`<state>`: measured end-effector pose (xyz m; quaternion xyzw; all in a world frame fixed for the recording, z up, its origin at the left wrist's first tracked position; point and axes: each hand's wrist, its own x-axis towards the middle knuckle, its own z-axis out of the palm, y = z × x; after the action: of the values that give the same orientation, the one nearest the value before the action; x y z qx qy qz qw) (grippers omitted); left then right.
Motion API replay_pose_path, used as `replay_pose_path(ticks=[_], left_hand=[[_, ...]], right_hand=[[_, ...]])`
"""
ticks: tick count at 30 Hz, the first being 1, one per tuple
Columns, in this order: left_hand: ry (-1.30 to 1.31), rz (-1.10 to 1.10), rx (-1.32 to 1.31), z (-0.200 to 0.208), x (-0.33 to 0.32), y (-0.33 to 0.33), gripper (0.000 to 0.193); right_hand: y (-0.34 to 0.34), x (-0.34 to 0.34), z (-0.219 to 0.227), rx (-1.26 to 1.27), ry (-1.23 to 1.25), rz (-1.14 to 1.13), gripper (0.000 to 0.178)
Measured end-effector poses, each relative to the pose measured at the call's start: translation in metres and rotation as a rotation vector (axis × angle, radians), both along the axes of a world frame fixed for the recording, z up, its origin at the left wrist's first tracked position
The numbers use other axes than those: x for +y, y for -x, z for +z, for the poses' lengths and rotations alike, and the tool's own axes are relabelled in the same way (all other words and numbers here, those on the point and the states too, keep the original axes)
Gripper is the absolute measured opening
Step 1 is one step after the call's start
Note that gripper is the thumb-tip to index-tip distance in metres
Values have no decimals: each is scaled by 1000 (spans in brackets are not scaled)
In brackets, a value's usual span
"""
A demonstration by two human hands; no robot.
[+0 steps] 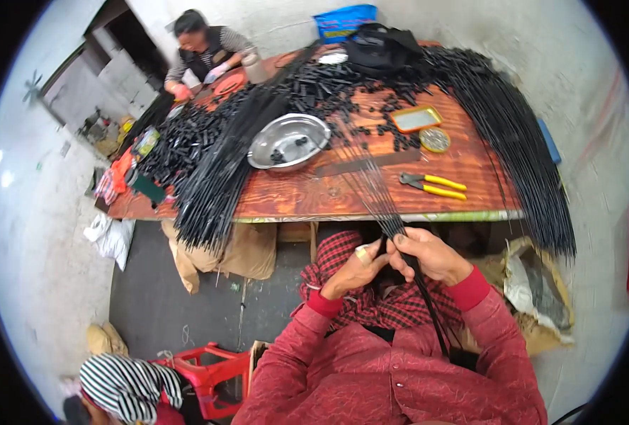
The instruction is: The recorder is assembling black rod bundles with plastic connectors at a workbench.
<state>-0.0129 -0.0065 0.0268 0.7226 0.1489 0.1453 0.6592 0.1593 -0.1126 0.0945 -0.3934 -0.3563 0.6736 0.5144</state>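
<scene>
Rods (385, 218), long, thin and black, pass in a loose bundle between two bare hands just off the near edge of a reddish-brown wooden worktop (286, 203). Their upper ends fan out over that edge; their lower ends hang toward the lap. The left hand (357, 270), a pale wrap around one finger, grasps the bundle with its fingers, and the right hand (431, 255) pinches it just above, thumb on top. Exactly how the fingertips overlap is hard to make out.

Near the worktop's near edge, right of the fanned ends, lie yellow-handled metal pliers (442, 190); behind them are a round, shallow tin (435, 139) and an orange-rimmed rectangular tray (421, 127). A shiny oval metal bowl (275, 138) stands left of the ends, beside a thick black sheaf (219, 177) overhanging the near edge.
</scene>
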Motion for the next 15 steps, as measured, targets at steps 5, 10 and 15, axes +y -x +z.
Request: replay_pose_path(ticks=[5, 10, 15], left_hand=[[92, -93, -6, -15, 3, -2, 11], [-30, -96, 110, -21, -5, 8, 17], [23, -96, 46, -21, -15, 10, 17]], right_hand=[[2, 2, -7, 3, 26, 7, 33], [0, 0, -6, -3, 73, -33, 34], [1, -5, -2, 35, 89, -12, 34]])
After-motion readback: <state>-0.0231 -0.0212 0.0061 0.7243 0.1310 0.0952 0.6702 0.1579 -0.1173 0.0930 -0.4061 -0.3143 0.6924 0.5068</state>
